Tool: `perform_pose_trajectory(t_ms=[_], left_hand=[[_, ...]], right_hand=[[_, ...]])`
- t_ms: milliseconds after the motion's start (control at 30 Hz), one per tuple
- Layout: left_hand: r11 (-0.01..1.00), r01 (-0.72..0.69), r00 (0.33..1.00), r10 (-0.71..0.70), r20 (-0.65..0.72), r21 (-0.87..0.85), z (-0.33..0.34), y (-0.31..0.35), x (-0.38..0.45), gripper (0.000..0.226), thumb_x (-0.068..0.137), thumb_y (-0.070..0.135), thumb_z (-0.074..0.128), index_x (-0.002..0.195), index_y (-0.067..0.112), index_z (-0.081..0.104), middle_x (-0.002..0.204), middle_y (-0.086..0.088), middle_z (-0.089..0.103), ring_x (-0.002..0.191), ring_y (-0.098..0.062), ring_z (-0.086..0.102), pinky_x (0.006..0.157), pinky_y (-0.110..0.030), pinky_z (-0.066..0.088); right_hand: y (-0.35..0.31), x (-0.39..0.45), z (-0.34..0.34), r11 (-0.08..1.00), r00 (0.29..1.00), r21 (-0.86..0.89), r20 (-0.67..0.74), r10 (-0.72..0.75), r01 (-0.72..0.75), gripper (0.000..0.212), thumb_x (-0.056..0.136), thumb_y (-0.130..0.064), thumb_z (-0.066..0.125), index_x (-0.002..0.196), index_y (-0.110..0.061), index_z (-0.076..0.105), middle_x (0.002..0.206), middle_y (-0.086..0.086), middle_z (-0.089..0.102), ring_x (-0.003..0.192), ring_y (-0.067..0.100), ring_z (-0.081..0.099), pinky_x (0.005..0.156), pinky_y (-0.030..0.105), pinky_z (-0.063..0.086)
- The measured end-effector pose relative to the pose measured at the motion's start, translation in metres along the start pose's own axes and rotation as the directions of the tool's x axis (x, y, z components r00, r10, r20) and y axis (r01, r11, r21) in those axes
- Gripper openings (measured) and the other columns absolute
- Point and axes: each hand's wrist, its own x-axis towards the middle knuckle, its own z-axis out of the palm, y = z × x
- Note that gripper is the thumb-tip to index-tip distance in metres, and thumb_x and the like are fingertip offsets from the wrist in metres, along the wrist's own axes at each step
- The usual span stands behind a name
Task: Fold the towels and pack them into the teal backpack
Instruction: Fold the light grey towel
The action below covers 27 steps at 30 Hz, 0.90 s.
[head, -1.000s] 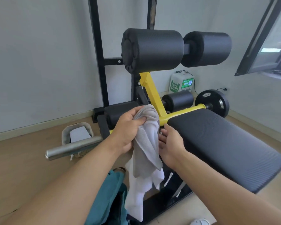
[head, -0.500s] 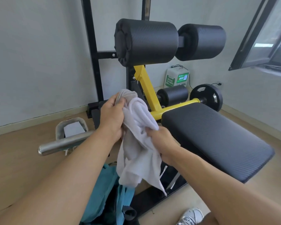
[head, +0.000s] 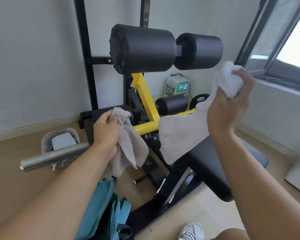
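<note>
Now apart, two towels: the left hand point(head: 105, 131) grips a grey towel point(head: 128, 144) hanging low above the one teal backpack point(head: 102, 210), while the raised right hand point(head: 230, 104) clutches a white towel point(head: 184, 134) draping onto the bench pad point(head: 215, 170).

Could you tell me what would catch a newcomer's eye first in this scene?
Two towels held apart: the right hand grips a white towel raised over the black bench pad, and the left hand grips a grey towel lower down. Behind loom big black foam rollers; the teal backpack sits below.
</note>
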Motion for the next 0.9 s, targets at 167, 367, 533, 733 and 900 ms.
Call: perform_pose_trajectory(t_ms=[167,367,533,733,900], left_hand=[[0.999,0.005,0.982,0.001,0.187,-0.034,0.003,0.015,-0.016,0.025,0.107,0.014,0.052,0.125,0.020,0.068,0.107,0.001,0.074,0.095,-0.011,0.071,0.077,-0.023,0.055],[0.997,0.079,0.948,-0.069,0.310,-0.020,0.010,0.021,-0.030,0.024,0.106,0.014,0.054,0.122,0.019,0.071,0.110,-0.004,0.076,0.101,-0.017,0.073,0.080,-0.028,0.056],[0.994,0.110,0.904,-0.105,0.414,0.011,0.008,0.029,-0.039,0.020,0.104,0.018,0.059,0.114,0.018,0.076,0.107,-0.006,0.079,0.100,-0.021,0.074,0.084,-0.033,0.057],[0.988,0.035,0.843,-0.111,0.526,0.152,-0.016,0.033,-0.042,0.020,0.102,0.022,0.061,0.100,0.022,0.081,0.105,-0.006,0.080,0.104,-0.023,0.073,0.094,-0.037,0.054],[0.981,-0.001,0.850,-0.100,0.517,0.192,-0.040,0.040,-0.033,0.019,0.100,0.027,0.064,0.096,0.025,0.082,0.103,-0.005,0.080,0.102,-0.023,0.073,0.098,-0.040,0.053]], right_hand=[[0.092,-0.031,-0.035,0.500,0.574,-0.815,0.569,0.589,0.294,0.047,0.099,-0.040,0.044,0.144,-0.027,0.047,0.159,0.008,0.033,0.145,0.039,0.031,0.116,0.051,0.028],[0.065,-0.031,-0.039,0.576,0.480,-0.753,0.652,0.586,0.319,0.091,0.082,-0.082,0.052,0.158,-0.043,0.023,0.170,-0.010,0.006,0.156,0.032,0.011,0.119,0.055,0.025],[0.086,-0.053,-0.040,0.559,0.259,-0.650,0.740,0.621,0.515,0.074,0.095,-0.062,0.053,0.159,-0.043,0.021,0.170,-0.013,-0.003,0.156,0.033,-0.007,0.122,0.057,0.013],[0.134,-0.027,-0.047,0.600,0.519,-0.743,0.652,0.552,0.296,0.039,0.108,-0.039,0.038,0.142,-0.036,0.055,0.167,0.000,0.023,0.154,0.034,0.012,0.121,0.056,0.020],[0.146,-0.015,-0.045,0.408,0.649,-0.891,0.431,0.627,0.198,0.040,0.106,-0.033,0.030,0.139,-0.033,0.052,0.163,-0.007,0.026,0.153,0.031,0.009,0.118,0.056,0.021]])
